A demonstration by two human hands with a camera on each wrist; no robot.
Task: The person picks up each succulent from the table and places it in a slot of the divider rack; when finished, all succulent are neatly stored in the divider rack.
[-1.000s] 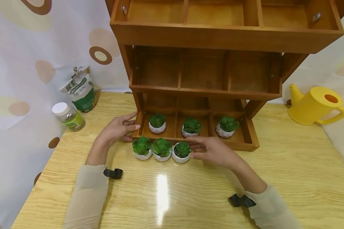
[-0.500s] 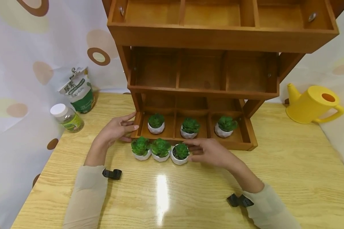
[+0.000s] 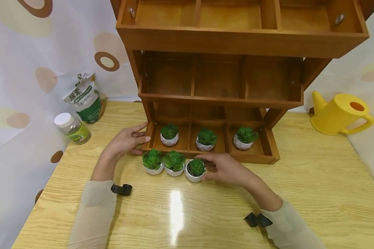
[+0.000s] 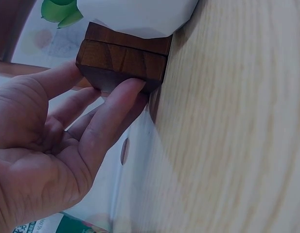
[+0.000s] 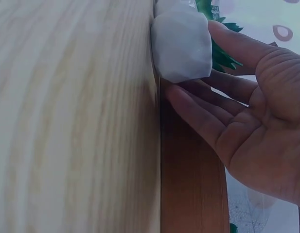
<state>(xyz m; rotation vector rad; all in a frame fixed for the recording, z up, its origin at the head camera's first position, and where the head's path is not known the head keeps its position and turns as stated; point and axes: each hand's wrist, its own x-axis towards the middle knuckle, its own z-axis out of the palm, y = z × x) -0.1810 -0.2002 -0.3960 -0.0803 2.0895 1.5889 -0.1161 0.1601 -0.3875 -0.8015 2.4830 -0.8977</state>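
Note:
In the head view, three potted succulents in white faceted pots stand in a row before the wooden shelf's lowest tier [image 3: 187,152]. My right hand [image 3: 225,169] holds the rightmost potted succulent [image 3: 194,177] from its right side. In the right wrist view, the thumb is at one side of the white pot [image 5: 183,46] and a fingertip at the other. The left succulent [image 3: 153,160] and middle succulent [image 3: 174,162] stand beside it. My left hand [image 3: 124,140] rests its fingers and thumb against the shelf's left end [image 4: 123,60], fingers loosely extended.
Inside the lowest tier sit three more succulents: left [image 3: 169,134], middle [image 3: 206,139], right [image 3: 245,137]. A white-capped jar [image 3: 73,128] and a green-and-white bag [image 3: 87,100] stand at left. A yellow watering can [image 3: 339,114] stands at right. Upper tiers [image 3: 221,79] overhang the back.
My right hand has shifted slightly left and toward me, its thumb and fingers closing farther around the rightmost pot. That pot has moved slightly toward me. The left hand stays at the shelf.

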